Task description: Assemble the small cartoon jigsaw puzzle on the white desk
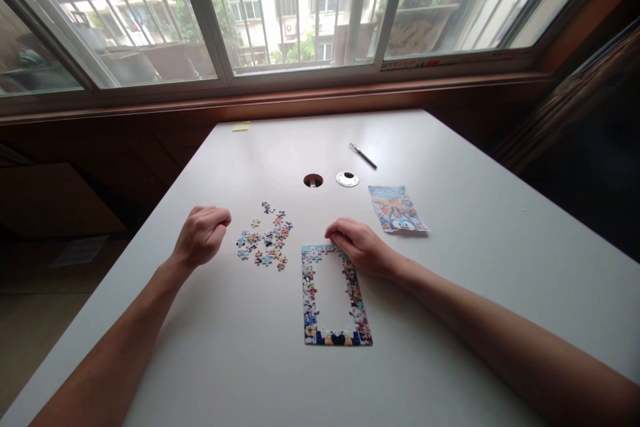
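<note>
My left hand rests on the white table as a closed fist, just left of a scattered heap of small jigsaw pieces; nothing shows in it. In front of me lies the jigsaw border, a joined upright rectangle with a bare middle. Over its top right corner is my right hand, fingers curled and pressed together, covering that corner. Whatever those fingertips hold, if anything, is hidden. To the right of this hand lies a creased picture sheet with colourful cartoon print.
Farther back on the table are a round cable hole, its silver cover and a pen. A yellow sticker marks the far left edge. Behind stands a barred window.
</note>
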Demonstrator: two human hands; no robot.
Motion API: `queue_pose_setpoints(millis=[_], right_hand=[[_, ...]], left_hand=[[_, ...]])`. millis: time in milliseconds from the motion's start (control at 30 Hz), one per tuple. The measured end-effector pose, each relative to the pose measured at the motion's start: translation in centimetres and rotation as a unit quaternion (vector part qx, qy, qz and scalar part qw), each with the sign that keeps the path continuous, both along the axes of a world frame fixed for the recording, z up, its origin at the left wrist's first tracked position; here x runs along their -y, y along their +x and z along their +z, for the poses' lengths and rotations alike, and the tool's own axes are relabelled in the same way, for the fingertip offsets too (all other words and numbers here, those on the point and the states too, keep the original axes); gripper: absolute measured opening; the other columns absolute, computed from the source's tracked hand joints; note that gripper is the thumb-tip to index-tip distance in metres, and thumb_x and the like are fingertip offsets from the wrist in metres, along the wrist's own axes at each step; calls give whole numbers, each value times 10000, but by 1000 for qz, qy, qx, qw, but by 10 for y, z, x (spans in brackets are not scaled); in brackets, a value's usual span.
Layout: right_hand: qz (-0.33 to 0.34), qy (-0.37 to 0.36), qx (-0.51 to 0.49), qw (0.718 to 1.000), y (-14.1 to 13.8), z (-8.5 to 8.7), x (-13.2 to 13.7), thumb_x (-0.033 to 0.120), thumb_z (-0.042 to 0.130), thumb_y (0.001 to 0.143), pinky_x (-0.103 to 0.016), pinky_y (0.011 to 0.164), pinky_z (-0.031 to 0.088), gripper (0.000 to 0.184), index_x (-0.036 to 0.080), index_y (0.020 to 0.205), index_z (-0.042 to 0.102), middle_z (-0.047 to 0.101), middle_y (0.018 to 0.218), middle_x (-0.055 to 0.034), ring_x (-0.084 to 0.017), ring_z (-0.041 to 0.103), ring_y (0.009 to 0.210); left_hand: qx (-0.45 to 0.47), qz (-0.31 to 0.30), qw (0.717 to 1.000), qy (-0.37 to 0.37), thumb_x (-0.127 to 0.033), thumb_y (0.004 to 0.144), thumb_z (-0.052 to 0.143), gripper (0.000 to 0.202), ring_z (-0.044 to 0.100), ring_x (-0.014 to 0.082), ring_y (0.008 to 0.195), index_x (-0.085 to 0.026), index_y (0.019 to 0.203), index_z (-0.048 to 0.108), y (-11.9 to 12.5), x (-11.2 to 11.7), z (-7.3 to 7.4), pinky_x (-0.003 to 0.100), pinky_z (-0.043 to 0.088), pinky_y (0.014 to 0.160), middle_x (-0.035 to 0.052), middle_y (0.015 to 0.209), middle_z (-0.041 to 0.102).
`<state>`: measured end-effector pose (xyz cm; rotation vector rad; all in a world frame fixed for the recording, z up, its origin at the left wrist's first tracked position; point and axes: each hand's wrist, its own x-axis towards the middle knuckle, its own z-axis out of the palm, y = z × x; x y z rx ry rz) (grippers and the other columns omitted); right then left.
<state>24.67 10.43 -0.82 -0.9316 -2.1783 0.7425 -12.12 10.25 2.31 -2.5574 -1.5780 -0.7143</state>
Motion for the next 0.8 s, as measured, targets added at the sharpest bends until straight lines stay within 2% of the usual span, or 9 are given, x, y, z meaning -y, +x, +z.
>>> queue_pose_setpoints(millis=[200,333,467,667,800], right_hand=[[1,4,8,1000,-1,2,0,145,467,955,-332,802,469,167,188,934,628,645,897,-58,-183,590,860],[2,5,13,1000,-1,3,1,147,467,953,-338,802,469,167,186,937,628,642,898,-61,-186,587,858],[5,7,13,1000,0,2,1,153,468,954,-346,804,471,167,187,946,631,642,899,-64,-190,587,864],[6,14,11,1000,0,1,0,169,466,962,-348,792,476,169,195,951,632,648,897,-65,-192,589,850],[6,9,14,1000,0,0,0,170,468,965,-348,803,473,159,194,963,626,648,908,-63,-192,590,866]], left_hand=[[-28,-61,997,-46,-173,831,508,120,573,177,770,-205,814,623,-2,-3,-3,322,423,798,14,802,643],[-20,-93,991,-95,-264,887,543,166,596,166,773,-213,955,686,-3,-3,-2,288,460,754,29,854,671],[-11,-90,990,-110,-301,921,538,227,606,165,767,-205,1053,696,-3,-3,-2,288,478,754,46,880,678],[-16,-93,991,-97,-258,961,491,274,624,177,842,-233,1125,709,-6,-5,-9,282,483,763,68,985,689],[-20,-96,990,-101,-252,966,501,280,625,174,841,-252,1150,710,-7,-6,-11,275,484,766,65,979,683]])
